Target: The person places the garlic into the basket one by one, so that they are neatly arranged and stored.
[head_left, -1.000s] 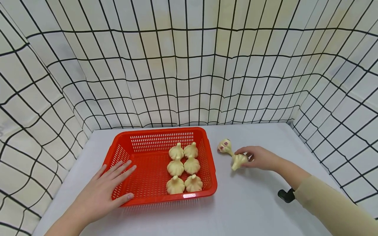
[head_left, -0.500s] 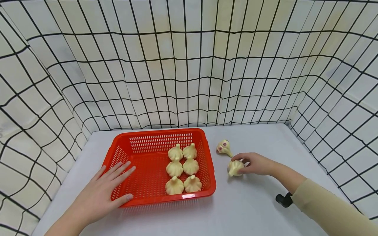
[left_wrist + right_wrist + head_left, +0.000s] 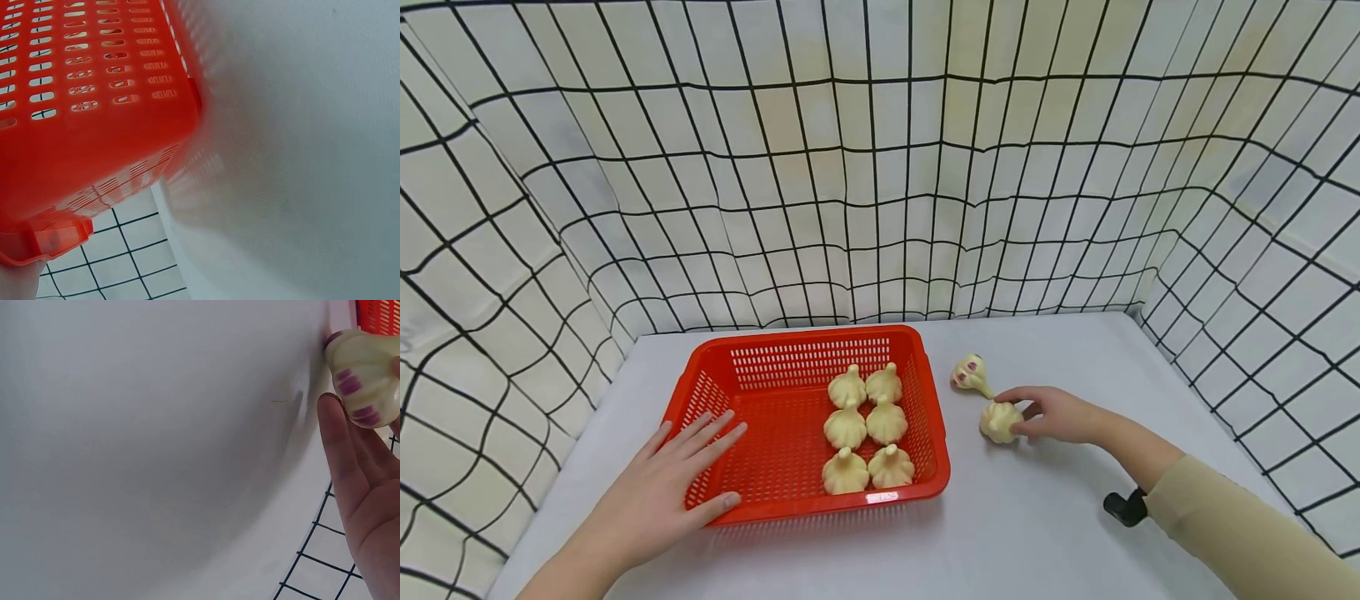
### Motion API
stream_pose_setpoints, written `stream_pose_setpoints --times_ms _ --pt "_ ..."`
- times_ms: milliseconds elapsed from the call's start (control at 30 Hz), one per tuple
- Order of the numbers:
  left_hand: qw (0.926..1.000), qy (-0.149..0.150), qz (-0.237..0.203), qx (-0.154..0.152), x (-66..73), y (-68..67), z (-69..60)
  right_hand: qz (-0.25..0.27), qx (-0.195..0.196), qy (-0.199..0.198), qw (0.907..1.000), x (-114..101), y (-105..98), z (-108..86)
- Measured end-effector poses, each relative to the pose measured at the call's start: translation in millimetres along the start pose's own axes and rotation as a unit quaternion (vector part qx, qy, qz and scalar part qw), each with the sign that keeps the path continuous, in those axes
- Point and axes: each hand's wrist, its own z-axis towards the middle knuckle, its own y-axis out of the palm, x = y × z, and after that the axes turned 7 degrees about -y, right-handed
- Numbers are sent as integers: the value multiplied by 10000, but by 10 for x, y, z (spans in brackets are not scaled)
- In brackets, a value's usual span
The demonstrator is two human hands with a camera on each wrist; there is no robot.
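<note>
My right hand point(image 3: 1060, 415) pinches a cream garlic bulb point(image 3: 1000, 422) between thumb and fingers, just right of the red plastic basket point(image 3: 805, 508). In the right wrist view, purple patches mark the side of that garlic bulb point(image 3: 365, 378). Another garlic bulb point(image 3: 970, 373) with purple marks lies on the table behind it, stem toward my fingers. My left hand point(image 3: 662, 483) rests with spread fingers over the basket's near left corner, thumb on the front rim. Inside, several garlic bulbs point(image 3: 846, 427) stand in two columns on the right side.
A white-covered table point(image 3: 1000, 542) bears the basket. White cloth with a black net point(image 3: 880, 200) rises along the back and both sides. A small black camera point(image 3: 1125, 507) hangs at my right wrist. The basket's slotted wall point(image 3: 81, 131) fills the left wrist view's upper left.
My right hand has drawn the garlic bulb slightly toward me and turned it, so its stem no longer shows toward the front. My left hand and the basket stay put.
</note>
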Motion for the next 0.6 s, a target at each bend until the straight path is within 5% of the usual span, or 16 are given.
stream_pose_setpoints --times_ms 600 --pt "9999 -57 11 -123 11 -17 7 -215 252 70 9994 143 -31 -13"
